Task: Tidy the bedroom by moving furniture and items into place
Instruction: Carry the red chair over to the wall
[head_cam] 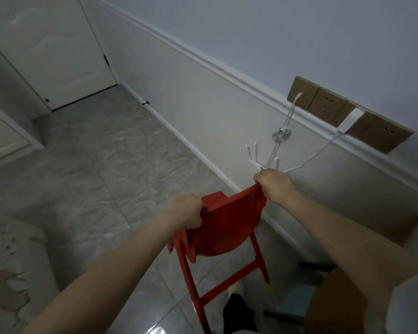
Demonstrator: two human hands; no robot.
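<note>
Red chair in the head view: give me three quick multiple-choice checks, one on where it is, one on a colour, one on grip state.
1. Where is the red chair?
A. beside the white wall panel
B. in front of the door
C. on a bed

2. What colour are the socket plates on the wall?
A. black
B. tan
C. red

3. How is the chair held?
A. by the left hand only
B. by neither hand
C. by both hands

Answers:
1 A: the chair sits close to the wall panel, far from the door.
2 B: the plates are tan, with white cables hanging below.
3 C: the left hand and the right hand each grip the top edge of the backrest.
</note>
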